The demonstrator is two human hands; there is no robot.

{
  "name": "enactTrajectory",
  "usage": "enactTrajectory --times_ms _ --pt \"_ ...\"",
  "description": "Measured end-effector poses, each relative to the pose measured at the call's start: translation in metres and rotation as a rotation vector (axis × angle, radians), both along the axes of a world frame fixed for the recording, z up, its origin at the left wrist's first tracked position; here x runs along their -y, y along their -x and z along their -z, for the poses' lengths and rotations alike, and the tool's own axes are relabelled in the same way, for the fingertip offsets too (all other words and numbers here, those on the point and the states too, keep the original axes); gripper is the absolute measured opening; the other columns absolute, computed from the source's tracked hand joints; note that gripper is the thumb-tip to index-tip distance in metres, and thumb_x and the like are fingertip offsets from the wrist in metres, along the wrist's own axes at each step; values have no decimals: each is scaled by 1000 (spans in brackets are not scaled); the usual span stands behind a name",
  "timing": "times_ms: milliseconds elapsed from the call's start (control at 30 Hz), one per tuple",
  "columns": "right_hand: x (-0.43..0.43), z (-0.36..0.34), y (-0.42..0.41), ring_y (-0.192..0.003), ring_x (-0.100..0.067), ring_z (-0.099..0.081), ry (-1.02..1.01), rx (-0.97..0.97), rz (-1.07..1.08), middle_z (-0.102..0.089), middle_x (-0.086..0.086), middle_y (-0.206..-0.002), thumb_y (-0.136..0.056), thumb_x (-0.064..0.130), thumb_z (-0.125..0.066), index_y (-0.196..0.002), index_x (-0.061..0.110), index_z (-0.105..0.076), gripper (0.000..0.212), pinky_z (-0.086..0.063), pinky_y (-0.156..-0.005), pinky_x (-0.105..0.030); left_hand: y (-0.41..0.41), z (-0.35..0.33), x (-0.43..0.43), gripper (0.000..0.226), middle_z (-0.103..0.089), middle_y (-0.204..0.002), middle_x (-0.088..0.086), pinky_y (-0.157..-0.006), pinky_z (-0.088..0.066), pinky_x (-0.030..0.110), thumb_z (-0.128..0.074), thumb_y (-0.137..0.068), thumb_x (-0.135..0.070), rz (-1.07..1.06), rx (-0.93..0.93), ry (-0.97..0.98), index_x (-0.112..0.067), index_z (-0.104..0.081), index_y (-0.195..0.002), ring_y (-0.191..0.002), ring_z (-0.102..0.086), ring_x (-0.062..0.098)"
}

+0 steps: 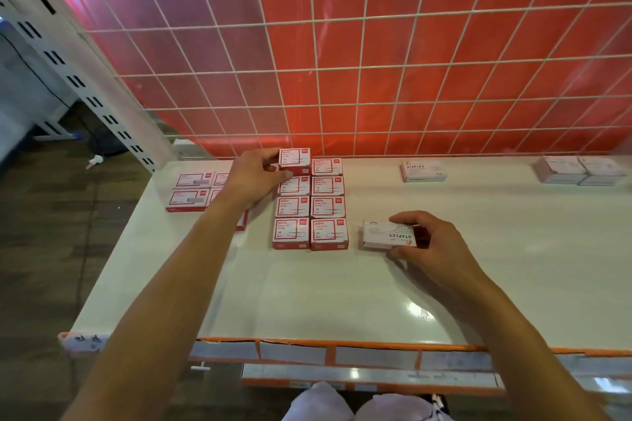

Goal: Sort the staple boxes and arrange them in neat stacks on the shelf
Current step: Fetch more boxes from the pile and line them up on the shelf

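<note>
Staple boxes in red mostly sat gridded on the shelf. My left grip pinched one red box at the back, my right grip held a white box. I judged the whites not yet stacked.

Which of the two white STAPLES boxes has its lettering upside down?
The near box, held in the right hand: its STAPLES lettering reads upside down from here. The far box, untouched, reads upright.
</note>
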State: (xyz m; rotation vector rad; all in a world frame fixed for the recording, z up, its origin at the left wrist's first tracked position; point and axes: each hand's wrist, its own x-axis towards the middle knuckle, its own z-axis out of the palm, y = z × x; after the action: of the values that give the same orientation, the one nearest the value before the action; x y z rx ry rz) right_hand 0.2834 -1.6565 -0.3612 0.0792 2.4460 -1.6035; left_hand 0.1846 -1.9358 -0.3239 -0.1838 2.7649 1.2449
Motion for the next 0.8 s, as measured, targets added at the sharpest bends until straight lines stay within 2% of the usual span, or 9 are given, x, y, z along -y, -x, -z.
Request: enactTrajectory --times_ms 133,333,500,600,700,800 --pt "-1 0 3 -103 -7 -59 -3 -5 -7 -63 7 -110 -76 3 -75 -113 24 -60 45 -53 -81 -17 1 1 0 42 -61 -100 -18 -81 -43 23 -68 -86 -15 -2 27 -3 -28 -59 -125 -84 -57 2" --pt "-2 -2 5 -103 -7 -59 9 -11 -20 -63 8 -109 -76 3 -75 -113 23 -60 45 -54 -83 -21 3 2 1 43 -62 -103 -17 -88 -47 32 -69 -86 -16 -2 40 2 -28 -59 -126 -90 -59 7" --pt "-2 -3 7 -100 -3 -59 15 -3 -37 -63 10 -109 -76 3 -75 -115 24 -60 46 -54 -83 -21 1 2 -2 47 -63 -115 -12 -86 -46 30 -68 -86 -14 -18 45 -20 -28 -53 -129 -92 -58 6" --pt "-7 -5 8 -100 -4 -61 54 4 -25 -65 10 -109 -75 2 -74 -115 25 -61 48 -55 -82 -22 -3 0 -6 52 -63 -124 -7 -95 -48 39 -70 -85 -15 -65 42 -62 -27 -48 -130 -107 -60 13" --pt "-14 -10 7 -94 -1 -63 142 17 -7 -68 10 -105 -76 -5 -71 -113 28 -63 50 -53 -72 -18 -11 2 -15 59 -47 -141 3 -105 -36 45 -68 -87 -24 -131 -114 134 -23 -40 -139 -127 -44 21" --pt "-20 -17 8 -91 1 -64 209 11 -22 -69 10 -102 -78 -10 -65 -111 27 -63 50 -51 -68 -14 -28 -4 -38 59 -34 -149 8 -109 -32 41 -66 -88 -25 -255 -362 294 -18 -40 -141 -136 -32 26"
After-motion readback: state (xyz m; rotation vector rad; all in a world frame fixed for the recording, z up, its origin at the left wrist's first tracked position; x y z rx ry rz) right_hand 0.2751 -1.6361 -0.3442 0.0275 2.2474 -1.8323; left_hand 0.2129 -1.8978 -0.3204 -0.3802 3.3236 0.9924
